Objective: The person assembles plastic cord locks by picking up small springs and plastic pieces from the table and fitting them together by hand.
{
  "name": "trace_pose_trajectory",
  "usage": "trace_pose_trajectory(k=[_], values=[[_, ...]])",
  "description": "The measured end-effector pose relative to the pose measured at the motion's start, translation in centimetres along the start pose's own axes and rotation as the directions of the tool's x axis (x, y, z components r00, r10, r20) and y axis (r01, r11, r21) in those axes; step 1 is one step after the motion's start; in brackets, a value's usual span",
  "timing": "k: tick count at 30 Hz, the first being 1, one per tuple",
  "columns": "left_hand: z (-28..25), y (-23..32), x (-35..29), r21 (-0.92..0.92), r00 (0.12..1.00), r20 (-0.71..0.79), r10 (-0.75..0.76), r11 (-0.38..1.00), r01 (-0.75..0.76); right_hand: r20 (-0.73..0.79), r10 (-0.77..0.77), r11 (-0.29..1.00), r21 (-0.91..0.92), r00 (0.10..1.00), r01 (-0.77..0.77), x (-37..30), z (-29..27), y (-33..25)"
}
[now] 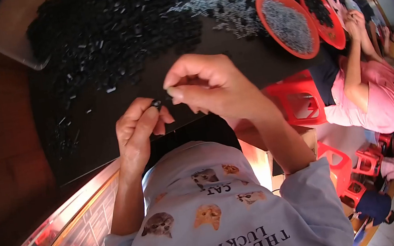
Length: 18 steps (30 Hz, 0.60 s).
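Observation:
Pinched between the thumb and forefinger of my left hand is a small black part, shiny and rounded. My right hand is just to its right and slightly higher, thumb and forefinger pressed together; whatever lies between those fingertips is too small to make out. Both hands are over the near edge of a dark table. Beyond them spreads a large heap of small black pieces. To the right of that heap lies a pile of small silvery metal pieces.
A red round tray of grey metal pieces stands at the table's right, beside a second red tray with black pieces. Red plastic stools stand right of me. A person in pink sits at the right. A clear bin is far left.

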<state>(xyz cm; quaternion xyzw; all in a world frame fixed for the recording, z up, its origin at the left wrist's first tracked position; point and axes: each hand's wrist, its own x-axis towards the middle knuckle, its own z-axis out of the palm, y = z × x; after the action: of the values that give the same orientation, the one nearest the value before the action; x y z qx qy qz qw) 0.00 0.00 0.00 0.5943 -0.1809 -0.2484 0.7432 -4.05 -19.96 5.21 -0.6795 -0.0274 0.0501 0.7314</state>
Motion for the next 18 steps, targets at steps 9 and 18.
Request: trace_pose_trajectory(k=[9, 18], values=[[-1.3, 0.5, 0.1, 0.002, 0.998, 0.066, -0.007, 1.000, 0.007, 0.085, 0.062, 0.997, -0.050, 0.994, -0.057, 2.0, 1.1, -0.3], [-1.7, 0.4, 0.1, 0.123, 0.993, 0.120, 0.017, 0.992, -0.032, 0.104, 0.093, 0.974, -0.216, 0.990, -0.069, 2.4, 1.4, -1.1]])
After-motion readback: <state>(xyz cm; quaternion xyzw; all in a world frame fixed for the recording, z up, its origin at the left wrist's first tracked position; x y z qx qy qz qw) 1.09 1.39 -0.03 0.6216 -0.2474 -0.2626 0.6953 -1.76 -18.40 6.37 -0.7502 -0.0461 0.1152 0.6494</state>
